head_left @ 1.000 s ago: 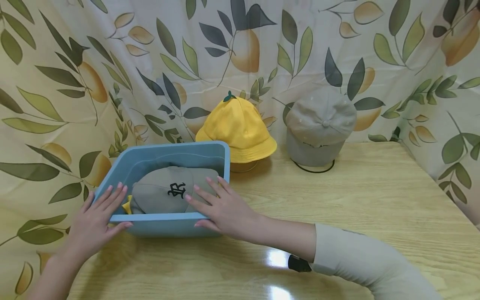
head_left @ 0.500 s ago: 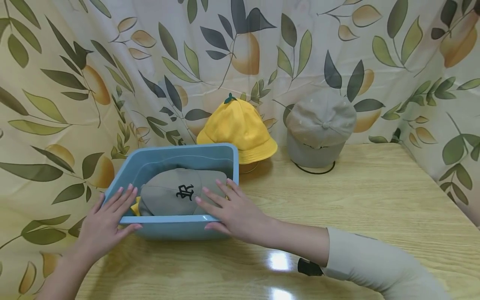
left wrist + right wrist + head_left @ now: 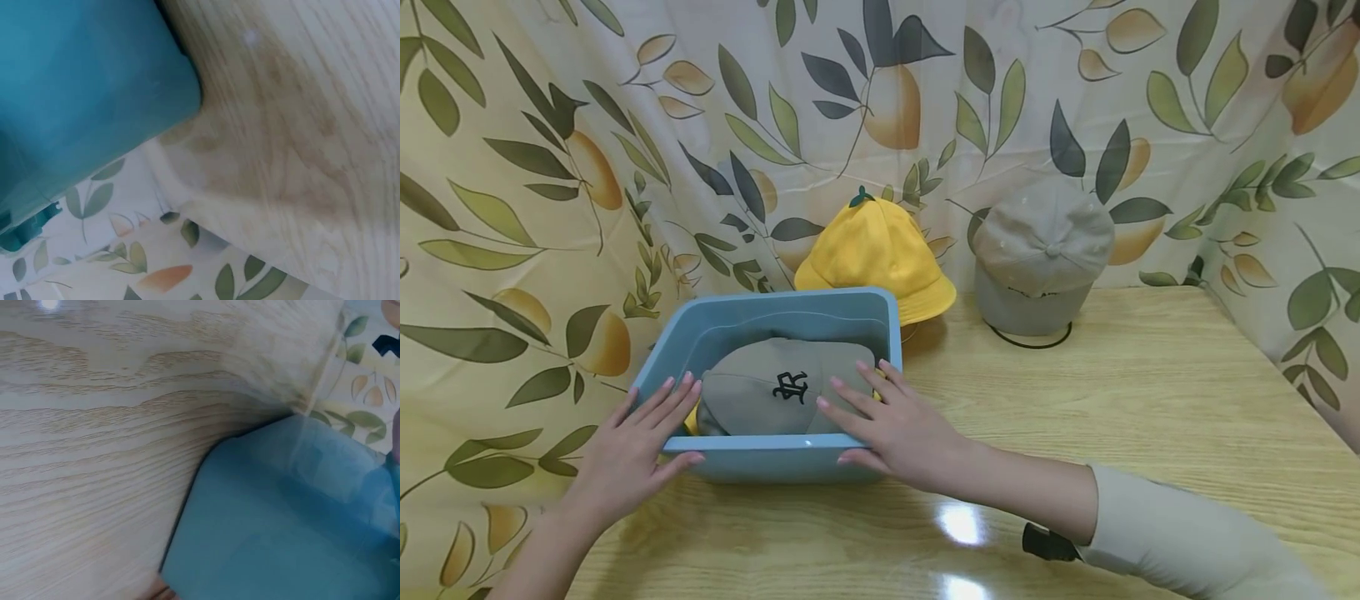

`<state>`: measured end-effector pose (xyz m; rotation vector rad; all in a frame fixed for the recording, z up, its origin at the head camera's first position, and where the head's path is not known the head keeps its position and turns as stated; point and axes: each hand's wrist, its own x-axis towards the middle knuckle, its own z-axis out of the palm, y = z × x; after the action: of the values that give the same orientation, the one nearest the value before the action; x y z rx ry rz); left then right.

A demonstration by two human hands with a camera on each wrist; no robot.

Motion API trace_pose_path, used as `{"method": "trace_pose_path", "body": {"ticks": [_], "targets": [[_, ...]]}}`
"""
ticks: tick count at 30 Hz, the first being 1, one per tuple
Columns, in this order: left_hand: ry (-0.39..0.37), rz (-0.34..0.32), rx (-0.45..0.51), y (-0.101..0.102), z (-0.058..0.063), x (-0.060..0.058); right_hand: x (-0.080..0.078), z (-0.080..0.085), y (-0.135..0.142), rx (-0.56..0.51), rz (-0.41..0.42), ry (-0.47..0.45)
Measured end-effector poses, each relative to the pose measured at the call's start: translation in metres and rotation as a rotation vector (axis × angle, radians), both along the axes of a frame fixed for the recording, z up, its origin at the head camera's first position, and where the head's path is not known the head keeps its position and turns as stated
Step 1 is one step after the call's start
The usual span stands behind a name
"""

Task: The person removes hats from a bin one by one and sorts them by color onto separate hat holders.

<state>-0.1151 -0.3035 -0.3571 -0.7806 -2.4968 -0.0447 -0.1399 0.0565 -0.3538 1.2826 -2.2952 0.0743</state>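
A blue plastic bin (image 3: 775, 463) stands on the table, holding a grey baseball cap (image 3: 741, 387) with a black letter on its front. Bits of yellow fabric (image 3: 691, 422) show beside the cap, mostly hidden under it. My left hand (image 3: 636, 454) rests on the bin's front left corner, fingers straight, thumb along the front. Across the right end of the front rim lies my right hand (image 3: 906, 429), its straight fingers spread over the cap. The left wrist view has the bin's outer wall (image 3: 94, 69); the right wrist view also shows a bin wall (image 3: 281, 531).
Behind the bin's right corner, a yellow bucket hat (image 3: 880, 262) with a green sprout sits on a stand. Another grey cap (image 3: 1045, 250) is on a stand to its right. A leaf-patterned curtain (image 3: 1015, 33) borders the wooden table (image 3: 1150, 392).
The bin with the grey cap in it has slid to the right along the table, covering more of the yellow hat's stand. Both hands have moved right with it.
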Motion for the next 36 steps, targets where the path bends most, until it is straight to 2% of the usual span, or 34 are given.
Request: {"method": "trace_pose_path", "body": {"ticks": [4,12,16,25,36], "targets": [[0.009,-0.049,-0.011,0.008,0.001,-0.002,0.001,-0.001,0.010,-0.022,0.019,-0.016],[0.090,-0.073,0.012,0.027,-0.001,-0.002,0.001,-0.003,0.028,-0.078,0.054,0.015],[0.104,-0.066,0.009,0.034,-0.002,-0.002,0.000,-0.004,0.035,-0.095,0.066,0.025],[0.082,-0.023,-0.025,0.049,-0.004,-0.001,-0.001,-0.003,0.052,-0.125,0.094,0.006],[0.087,-0.018,-0.008,0.074,-0.003,0.004,0.003,-0.004,0.076,-0.110,0.073,-0.046]]}}
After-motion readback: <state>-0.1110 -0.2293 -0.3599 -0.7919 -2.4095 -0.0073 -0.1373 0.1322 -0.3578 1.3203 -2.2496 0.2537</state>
